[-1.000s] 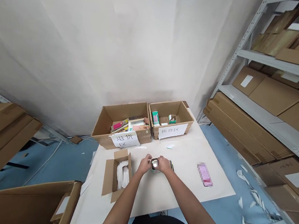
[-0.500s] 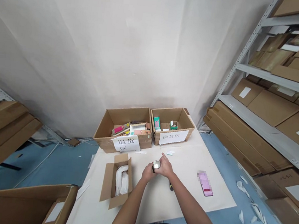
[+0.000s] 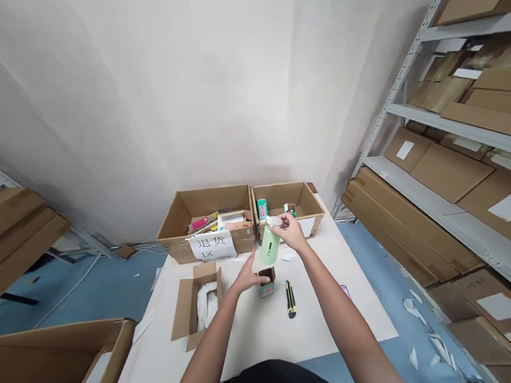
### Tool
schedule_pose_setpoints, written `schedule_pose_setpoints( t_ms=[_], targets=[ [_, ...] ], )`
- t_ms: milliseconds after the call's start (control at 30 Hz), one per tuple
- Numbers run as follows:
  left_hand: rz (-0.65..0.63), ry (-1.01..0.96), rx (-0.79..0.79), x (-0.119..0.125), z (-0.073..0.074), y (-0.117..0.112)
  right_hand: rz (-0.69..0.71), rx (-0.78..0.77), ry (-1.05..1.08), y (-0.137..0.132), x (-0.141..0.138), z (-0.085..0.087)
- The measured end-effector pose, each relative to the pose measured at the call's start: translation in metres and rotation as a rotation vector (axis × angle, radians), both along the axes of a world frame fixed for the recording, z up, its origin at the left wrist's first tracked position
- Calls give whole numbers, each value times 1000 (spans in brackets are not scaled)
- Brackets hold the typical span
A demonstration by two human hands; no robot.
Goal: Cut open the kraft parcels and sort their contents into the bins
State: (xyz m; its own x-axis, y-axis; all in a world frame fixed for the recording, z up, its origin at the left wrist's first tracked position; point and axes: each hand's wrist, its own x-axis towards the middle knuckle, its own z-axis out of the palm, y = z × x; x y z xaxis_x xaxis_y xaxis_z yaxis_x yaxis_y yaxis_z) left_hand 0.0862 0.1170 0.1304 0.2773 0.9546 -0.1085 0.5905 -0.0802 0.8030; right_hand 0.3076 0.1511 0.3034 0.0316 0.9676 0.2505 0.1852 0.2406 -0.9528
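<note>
OK, left to right. Open carton [image 3: 182, 310] with white packing [image 3: 205, 304] sits on the left of the surface [image 3: 263, 335]; flaps splay out, so room is tight there. Big bin [image 3: 175, 249] with a handwritten sign stands behind it.

Left grip [image 3: 245, 275] is spread: thumb over the rim of the small box [image 3: 267, 289], fingers up and off it. Can't tell if the thumb presses. 2-sided contact would steady that box better than 1 thumb.

Green bottle [image 3: 270, 249] is up in the air, roughly upright, base near the box's open top; exact gap unclear. Second bin [image 3: 285, 193] is behind.

Right grip [image 3: 294, 232] pinches the bottle at its capped top. Weight hangs from that end, so firm pinch, no twist; if the cap is loose, best support the base too.

Cutter [image 3: 290, 300] lies just right of the box. Can't see if the blade is out, so give it clearance. Purple edge of a likely phone [image 3: 346, 291] shows past the right arm [image 3: 338, 313].
</note>
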Motion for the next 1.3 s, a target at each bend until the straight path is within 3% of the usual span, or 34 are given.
schedule_pose_setpoints(
  t_ms=[67,133,233,333,500,633,700,833,900,1000,1067,1200,1300],
  targets=[
    [87,-305,27,-7,39,0,-14,-3,7,1,2,2],
    [125,-459,138,-3,80,-2,-17,-4,9,1,-1,1],
    [105,-473,245,19,131,-1,15,-8,30,0,-10,0],
    [158,-415,302,39,158,6,81,-18,102,-3,-15,1],
    [207,-584,260,30,171,13,332,-99,210,-17,2,-6],
    [100,-747,145,20,181,14,598,-212,291,-34,1,-23],
    [59,-734,138,21,188,14,542,-177,310,-43,-9,-28],
    [126,-604,216,26,201,16,231,-90,176,-56,-25,-30],
    [145,-591,217,27,205,16,288,-105,184,-59,-26,-30],
    [89,-668,139,27,208,15,482,-158,303,-61,-23,-31],
    [63,-700,120,27,209,14,444,-164,318,-61,-23,-32],
    [107,-653,154,26,208,16,209,-106,224,-63,-25,-33],
    [79,-708,104,23,206,19,349,-147,282,-65,-24,-32]
  ],
)
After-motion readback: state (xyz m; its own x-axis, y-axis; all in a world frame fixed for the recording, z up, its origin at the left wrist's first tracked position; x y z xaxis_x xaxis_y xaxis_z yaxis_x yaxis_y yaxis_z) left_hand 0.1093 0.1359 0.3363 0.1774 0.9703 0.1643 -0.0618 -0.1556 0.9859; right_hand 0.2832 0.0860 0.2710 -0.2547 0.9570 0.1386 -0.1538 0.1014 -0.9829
